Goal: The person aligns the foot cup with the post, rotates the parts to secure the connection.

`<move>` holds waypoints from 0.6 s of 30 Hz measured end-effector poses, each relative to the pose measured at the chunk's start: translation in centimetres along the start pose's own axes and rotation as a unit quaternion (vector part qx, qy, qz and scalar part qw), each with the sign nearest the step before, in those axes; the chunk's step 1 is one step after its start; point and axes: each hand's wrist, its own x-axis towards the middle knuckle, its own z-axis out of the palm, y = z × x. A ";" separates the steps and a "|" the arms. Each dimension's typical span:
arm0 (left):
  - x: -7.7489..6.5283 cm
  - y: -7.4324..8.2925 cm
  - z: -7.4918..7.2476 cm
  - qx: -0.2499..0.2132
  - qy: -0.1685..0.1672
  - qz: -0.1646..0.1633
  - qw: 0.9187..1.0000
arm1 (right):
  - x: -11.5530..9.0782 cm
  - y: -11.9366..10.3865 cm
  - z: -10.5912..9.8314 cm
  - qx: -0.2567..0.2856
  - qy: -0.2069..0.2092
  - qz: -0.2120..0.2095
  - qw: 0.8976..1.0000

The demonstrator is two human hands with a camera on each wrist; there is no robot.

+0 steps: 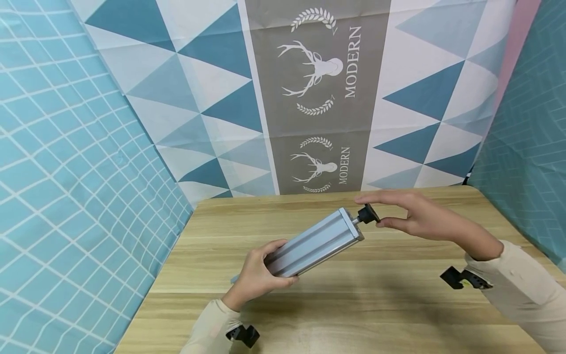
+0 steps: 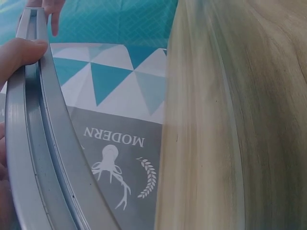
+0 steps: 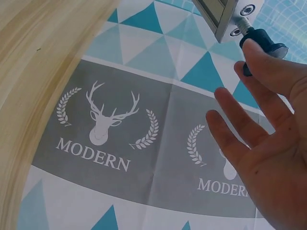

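A silver-grey aluminium profile (image 1: 316,243) with grooved sides is held aslant over the table, its far end raised toward the right. My left hand (image 1: 258,273) grips it near the lower end; in the left wrist view the thumb (image 2: 26,50) lies along the grooved face. From the profile's upper end plate sticks a short threaded stud carrying a black levelling foot (image 1: 368,214). My right hand (image 1: 413,214) pinches this foot (image 3: 259,40) between thumb and index finger, while the other fingers (image 3: 235,120) are spread apart below it in the right wrist view.
Beneath the hands is a wood-grain table (image 1: 212,314). A patterned cloth (image 1: 309,167) with deer heads and triangles hangs behind it. Blue checked cloth (image 1: 79,172) stands at the left, teal cloth (image 1: 526,132) at the right. Black wrist mounts (image 1: 243,336) sit on both sleeves.
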 end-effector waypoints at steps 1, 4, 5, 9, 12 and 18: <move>0.0 0.0 0.0 0.001 0.000 0.000 1.000 | 0.0 -0.1 0.0 -0.003 -0.003 0.011 1.000; 0.0 0.0 0.0 0.004 0.000 -0.001 1.000 | 0.0 -0.4 -0.1 0.000 -0.021 0.070 0.997; 0.0 0.1 0.0 0.005 0.000 -0.001 1.000 | 0.0 -0.6 -0.1 0.005 -0.027 0.092 0.995; 0.0 0.1 -0.1 0.006 -0.002 -0.002 1.000 | 0.2 -0.9 -0.2 0.029 -0.042 0.156 0.986; 0.0 0.0 0.0 0.005 -0.003 -0.002 1.000 | 0.1 -0.7 -0.2 0.045 -0.047 0.151 0.986; 0.1 0.0 -0.1 0.000 0.003 0.004 1.000 | -0.2 -0.2 -0.5 0.046 -0.055 0.065 0.995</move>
